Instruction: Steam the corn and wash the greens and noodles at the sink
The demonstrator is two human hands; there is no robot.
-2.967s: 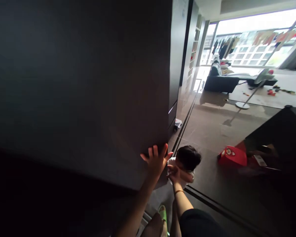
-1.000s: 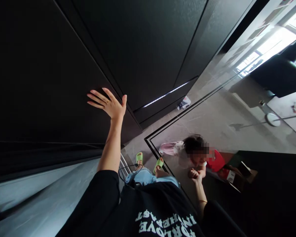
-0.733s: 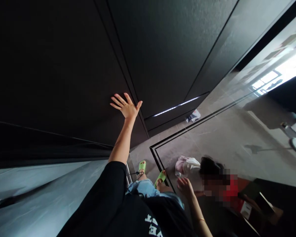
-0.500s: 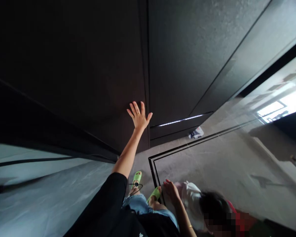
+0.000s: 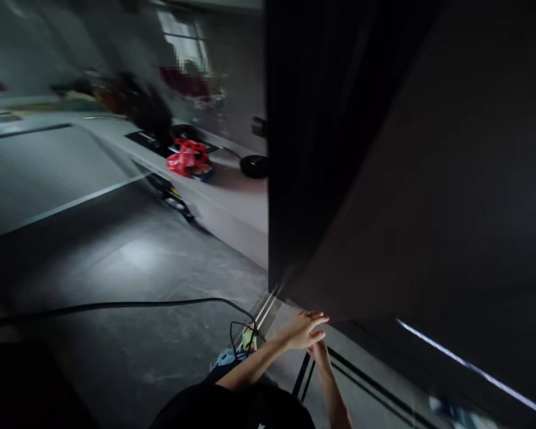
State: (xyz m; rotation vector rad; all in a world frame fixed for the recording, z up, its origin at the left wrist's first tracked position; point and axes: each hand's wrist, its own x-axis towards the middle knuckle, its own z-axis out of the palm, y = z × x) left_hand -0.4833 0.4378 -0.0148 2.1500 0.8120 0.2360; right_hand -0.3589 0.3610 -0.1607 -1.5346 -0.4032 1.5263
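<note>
My left hand (image 5: 299,331) is low in front of me with its fingers stretched out, and nothing shows in it. It overlaps my right hand (image 5: 320,353), which is close beneath it with most of its fingers hidden. Whether the two hands touch is not clear. Both are nearest to the lower part of a tall dark cabinet panel (image 5: 420,196), apart from it as far as I can see. A thin lit strip (image 5: 473,372) runs along the cabinet's lower part.
A black cable (image 5: 129,302) crosses from the left to near my green-slippered foot (image 5: 249,338). Beyond the dark panel's edge, a light counter (image 5: 236,196) carries a red plastic bag (image 5: 189,157) and a round black object (image 5: 254,167). Grey floor (image 5: 161,262) lies between.
My view has swung left, bringing the counter into sight. My left hand has come off the dark panel and down to my right hand. The other person is out of view.
</note>
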